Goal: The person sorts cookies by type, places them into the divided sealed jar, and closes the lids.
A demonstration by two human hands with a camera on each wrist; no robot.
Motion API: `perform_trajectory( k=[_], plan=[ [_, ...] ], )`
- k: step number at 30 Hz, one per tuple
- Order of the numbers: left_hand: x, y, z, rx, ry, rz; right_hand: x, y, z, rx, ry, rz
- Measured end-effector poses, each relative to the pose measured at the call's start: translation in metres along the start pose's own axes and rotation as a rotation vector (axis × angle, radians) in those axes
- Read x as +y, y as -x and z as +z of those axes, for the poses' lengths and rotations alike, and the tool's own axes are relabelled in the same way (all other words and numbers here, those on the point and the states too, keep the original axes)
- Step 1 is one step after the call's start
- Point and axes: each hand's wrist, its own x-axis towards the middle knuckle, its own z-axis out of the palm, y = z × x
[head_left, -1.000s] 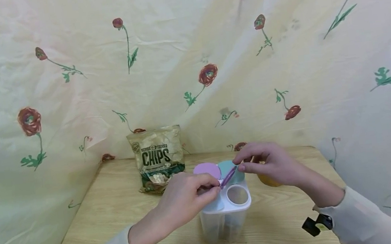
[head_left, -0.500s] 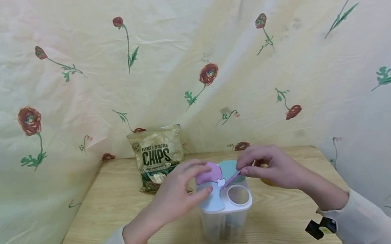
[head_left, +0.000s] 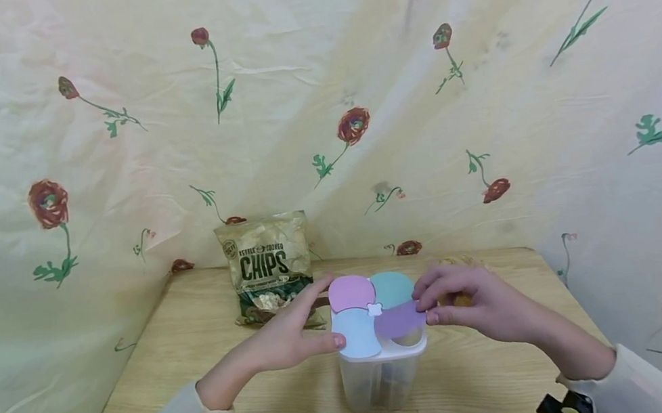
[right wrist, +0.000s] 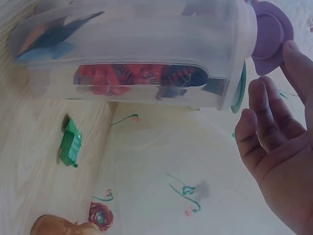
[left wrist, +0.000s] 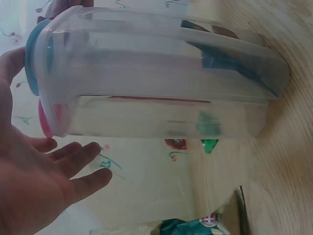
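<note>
A clear plastic container (head_left: 366, 386) with a white top stands upright on the table. Its pink lid (head_left: 350, 291), teal lid (head_left: 394, 286) and light blue lid (head_left: 356, 334) lie flat. The purple lid (head_left: 399, 319) is tilted over the front right opening, which shows partly beneath it. My right hand (head_left: 479, 295) pinches that lid's right edge between thumb and fingers. My left hand (head_left: 287, 334) is spread along the container's left side, thumb touching the blue lid's edge. Red packets (right wrist: 142, 78) and a blue packet (left wrist: 227, 63) show through the container walls.
A bag of chips (head_left: 264, 268) stands at the back left of the wooden table (head_left: 167, 382). A small green wrapped item (right wrist: 71, 142) lies behind the container. An orange-brown object (head_left: 463, 299) is partly hidden behind my right hand. Flowered cloth (head_left: 294, 101) hangs behind.
My left hand has let go of the purple lid and moved left to the container's side. My right hand has lowered the lid from nearly edge-on to flatter over the opening.
</note>
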Motion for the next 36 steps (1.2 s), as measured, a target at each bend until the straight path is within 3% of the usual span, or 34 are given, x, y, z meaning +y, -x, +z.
perform_trajectory(
  k=[4, 14, 19, 23, 27, 31, 36],
  plan=[
    [-0.003, -0.001, 0.001, -0.004, 0.034, 0.013, 0.003, 0.006, 0.004, -0.021, -0.032, -0.001],
    [-0.006, -0.001, 0.002, 0.004, 0.050, -0.009, 0.005, 0.013, 0.015, 0.006, 0.023, -0.013],
    [-0.009, 0.000, 0.003, 0.009, 0.073, -0.007, 0.001, 0.010, 0.026, 0.092, 0.057, 0.077],
    [-0.009, 0.001, 0.003, -0.003, 0.102, 0.005, 0.001, 0.007, 0.030, 0.130, 0.054, 0.216],
    [-0.011, 0.001, 0.002, -0.010, 0.124, 0.014, 0.008, 0.002, 0.029, 0.058, -0.072, 0.294],
    [-0.011, 0.001, 0.002, -0.016, 0.134, 0.010, 0.018, -0.001, 0.028, -0.025, -0.213, 0.275],
    [-0.008, -0.001, 0.003, -0.012, 0.128, -0.003, 0.023, -0.002, 0.027, -0.032, -0.258, 0.254]
  ],
)
